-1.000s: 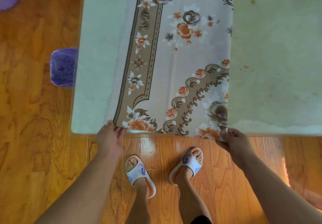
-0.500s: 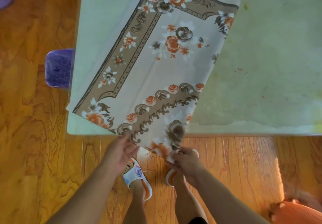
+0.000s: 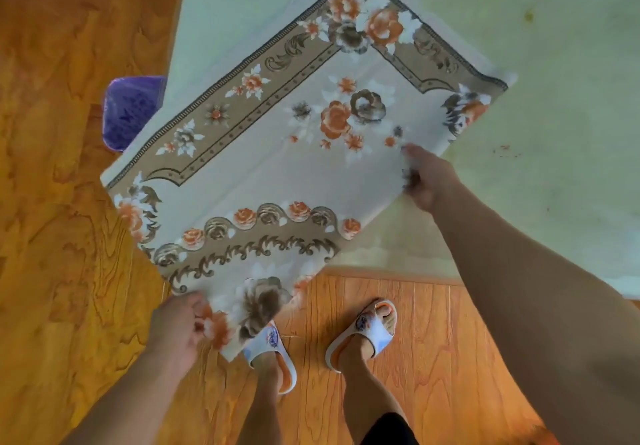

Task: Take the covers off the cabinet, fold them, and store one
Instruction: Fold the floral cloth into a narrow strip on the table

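"What is hard to see?"

"Both hands are blurry. The left hand (image 3: 180, 328) pinches the near corner of the flowered cover (image 3: 277, 153), out past the front edge of the counter (image 3: 554, 98). The right hand (image 3: 427, 181) grips the cover's right edge, fingers tucked under."

"Where is the cover?"

"Folded and turned slantwise over the counter's left front corner, partly hiding a purple stool (image 3: 130, 112). Bare counter lies to the right."

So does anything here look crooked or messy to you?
The folded floral cover lies askew, its near corner hanging off the cabinet top, held by the left hand and right hand. The pale top carries small reddish specks.
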